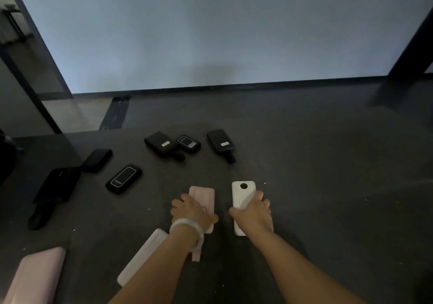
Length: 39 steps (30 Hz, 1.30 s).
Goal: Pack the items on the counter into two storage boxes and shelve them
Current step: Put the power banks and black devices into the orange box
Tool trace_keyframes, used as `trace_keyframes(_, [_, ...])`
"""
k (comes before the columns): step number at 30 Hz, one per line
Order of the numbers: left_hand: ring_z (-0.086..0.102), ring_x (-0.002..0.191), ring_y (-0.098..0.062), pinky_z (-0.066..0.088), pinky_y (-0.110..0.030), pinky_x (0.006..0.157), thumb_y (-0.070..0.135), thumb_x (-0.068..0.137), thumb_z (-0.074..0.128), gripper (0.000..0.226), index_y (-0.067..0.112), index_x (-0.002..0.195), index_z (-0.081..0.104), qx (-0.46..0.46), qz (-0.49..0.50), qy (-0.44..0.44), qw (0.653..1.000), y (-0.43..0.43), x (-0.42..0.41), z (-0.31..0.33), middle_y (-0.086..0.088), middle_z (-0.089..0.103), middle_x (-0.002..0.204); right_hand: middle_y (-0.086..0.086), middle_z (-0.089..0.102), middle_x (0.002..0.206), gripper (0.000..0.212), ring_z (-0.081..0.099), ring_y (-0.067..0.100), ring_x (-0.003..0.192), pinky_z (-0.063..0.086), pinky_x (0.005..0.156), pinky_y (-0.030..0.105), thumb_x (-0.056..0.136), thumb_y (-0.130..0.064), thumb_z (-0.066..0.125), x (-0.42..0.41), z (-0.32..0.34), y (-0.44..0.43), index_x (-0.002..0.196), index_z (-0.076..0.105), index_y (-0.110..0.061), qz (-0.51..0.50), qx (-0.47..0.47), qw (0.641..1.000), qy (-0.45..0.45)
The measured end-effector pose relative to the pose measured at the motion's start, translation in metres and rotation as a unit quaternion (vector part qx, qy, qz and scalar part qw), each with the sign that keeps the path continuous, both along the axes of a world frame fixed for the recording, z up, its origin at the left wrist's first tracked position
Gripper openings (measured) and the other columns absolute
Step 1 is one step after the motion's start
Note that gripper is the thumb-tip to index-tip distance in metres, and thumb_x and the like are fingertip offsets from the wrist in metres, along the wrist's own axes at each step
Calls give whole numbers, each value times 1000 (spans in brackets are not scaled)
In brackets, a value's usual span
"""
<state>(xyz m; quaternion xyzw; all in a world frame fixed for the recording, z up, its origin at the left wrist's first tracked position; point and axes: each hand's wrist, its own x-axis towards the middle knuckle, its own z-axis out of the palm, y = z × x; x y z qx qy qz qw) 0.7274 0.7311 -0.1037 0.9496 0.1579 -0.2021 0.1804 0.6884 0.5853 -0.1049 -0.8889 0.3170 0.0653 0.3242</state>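
Dark desk (304, 186), black power banks at the back. Your left hand (191, 211) grips a pink power bank (203, 196); your right hand (254, 213) grips a white one (242, 194).

The counter (328, 186) is dark grey, flecked with white specks. Toward its far and left edges lie black packs (220, 140), some with white labels, one outlined in thin white. Nearer the front: a pale pink pack (203, 196), a white pack (242, 194) with a dark round spot, and a milky white bangle (187, 225).

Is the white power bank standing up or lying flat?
Flat: white power bank shows its broad face upward, right hand gripping it.
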Motion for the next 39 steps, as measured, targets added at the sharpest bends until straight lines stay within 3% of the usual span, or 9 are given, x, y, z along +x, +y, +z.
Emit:
trace_keyframes(3, [49,118,-33,49,-43,91,44,63,84,115,16,147,10,-57,-4,4,998,-2,-5,3,-15,24,140,8,41,128,84,51,31,114,49,82,43,72,-43,76,-9,4,-11,133,23,-18,-29,46,998,-31])
trace_keyframes(6, [51,120,-32,49,-44,93,40,64,85,112,15,145,11,-120,11,-8,993,-11,-13,5,-12,41,137,7,40,128,83,51,32,114,49,79,42,72,-42,77,-21,14,-28,131,24,-18,-52,54,995,-58])
trace_keyframes(10, [58,110,-29,51,-42,84,39,63,86,92,18,130,26,-208,9,-45,977,-36,-26,13,-8,54,122,5,40,127,82,52,31,111,48,78,41,69,-40,78,-43,31,-57,129,26,-16,-90,48,990,-100])
trace_keyframes(17, [49,85,-19,44,-32,73,41,60,87,75,21,104,31,-306,-114,-81,942,-118,-63,45,2,48,98,-4,39,118,82,46,16,91,41,72,32,67,-43,78,-108,73,-129,127,29,-18,-178,-18,971,-160])
trace_keyframes(22, [51,87,-21,46,-32,72,40,62,87,75,17,109,34,-351,-223,-57,908,-197,-116,75,1,49,100,-10,34,110,85,47,14,95,45,72,29,67,-44,81,-191,99,-192,130,28,-21,-247,-77,947,-189])
trace_keyframes(25, [57,92,-23,49,-36,72,39,65,86,75,17,115,35,-380,-263,-10,887,-241,-152,89,-1,54,105,-4,41,120,85,45,12,95,42,72,29,67,-44,80,-247,108,-233,129,26,-23,-293,-92,932,-194])
trace_keyframes(28, [57,89,-18,47,-33,66,37,67,84,73,21,119,35,-398,-292,37,869,-279,-190,100,0,54,105,-3,43,130,95,52,17,111,41,69,23,68,-48,82,-303,111,-270,137,20,-27,-322,-117,923,-178])
trace_keyframes(34, [63,88,-17,54,-41,79,40,59,86,74,20,117,45,-392,-343,37,853,-341,-252,116,0,62,101,-2,44,130,100,45,10,97,36,54,13,67,-49,82,-383,100,-326,141,18,-29,-310,-104,931,-165])
trace_keyframes(39, [66,83,-16,58,-37,73,37,64,84,67,16,116,47,-373,-348,20,860,-366,-273,114,-1,65,97,-5,45,131,101,47,8,99,36,52,13,66,-48,83,-409,85,-354,143,20,-29,-248,-83,953,-155])
